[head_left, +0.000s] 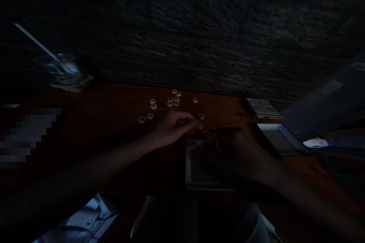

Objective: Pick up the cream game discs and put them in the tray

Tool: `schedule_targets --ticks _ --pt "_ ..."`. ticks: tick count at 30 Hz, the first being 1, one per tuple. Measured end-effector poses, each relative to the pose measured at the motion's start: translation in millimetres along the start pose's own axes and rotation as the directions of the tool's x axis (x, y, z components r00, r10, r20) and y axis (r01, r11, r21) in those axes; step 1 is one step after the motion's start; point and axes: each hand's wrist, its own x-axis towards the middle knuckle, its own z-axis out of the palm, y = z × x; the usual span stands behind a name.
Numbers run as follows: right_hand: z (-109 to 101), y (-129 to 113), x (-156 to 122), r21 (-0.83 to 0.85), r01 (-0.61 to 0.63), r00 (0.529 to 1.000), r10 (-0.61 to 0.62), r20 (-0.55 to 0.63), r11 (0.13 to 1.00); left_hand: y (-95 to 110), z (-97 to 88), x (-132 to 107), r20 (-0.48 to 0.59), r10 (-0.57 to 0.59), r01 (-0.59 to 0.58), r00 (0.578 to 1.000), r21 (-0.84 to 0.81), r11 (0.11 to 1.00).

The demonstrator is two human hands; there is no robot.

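L. hand (172,126): over worktop (125,100), thumb and fingertips drawn together at a round xiangqi piece (200,125); grip on it n/c (can't tell, low light). R. hand (238,148): above the shallow box tray (188,169), in heavy shadow; finger state can't be told. Another pc. (205,133) lies just beside R. fingers, partly hidden; one more, red-marked pc. (192,144), shows at the tray's far L. corner.

Beyond the hands: loose pcs. (176,100), pale w/ red or dark marks, on worktop, incl. a tight cluster of four, a pair toward the wall, pairs to L. and a single to R. Tray sits near the worktop's front edge, white rim.

R. side: second box tray (281,139), open side up; printed box (264,108) just behind it. Far L.: clear plastic cup (61,69) w/ white straw (35,40). Rear: stone-block wall (176,34). Below front edge: person's legs (228,220), poorly lit.
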Motion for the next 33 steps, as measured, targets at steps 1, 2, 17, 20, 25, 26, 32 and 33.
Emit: schedule_targets --ticks 1,2,17,20,25,26,32,33 --pt "3 -1 0 -0.019 -0.004 1.000 0.005 0.006 1.000 -1 0.0 0 0.005 0.004 -0.004 1.000 0.015 1.000" --pt "6 -2 0 -0.045 -0.003 1.000 0.003 0.006 0.999 -2 -0.2 0 0.009 0.006 -0.006 1.000 0.029 1.000" --pt "28 7 0 -0.209 0.045 0.998 -0.055 -0.043 0.977 -3 1.0 -3 0.034 -0.022 0.018 0.999 0.129 0.992" --pt "28 6 0 -0.241 0.031 0.998 -0.043 -0.043 0.970 -3 1.6 -3 0.035 -0.012 0.007 0.999 0.129 0.992" --pt "25 3 2 -0.292 0.014 1.000 -0.017 -0.008 0.956 -3 1.3 -2 0.033 0.000 -0.003 0.999 0.090 0.996" --pt "23 2 2 -0.285 0.008 1.000 -0.008 0.000 0.959 -3 0.9 -2 0.026 -0.003 0.001 1.000 0.080 0.997" --pt "4 0 -3 -0.167 0.037 0.997 -0.047 -0.060 0.985 -2 -6.3 2 -0.099 -0.007 0.004 0.995 -0.038 0.999" --pt "0 2 -3 -0.158 0.033 0.995 -0.049 -0.092 0.987 -2 -8.6 4 -0.148 0.009 -0.016 0.989 -0.042 0.999"
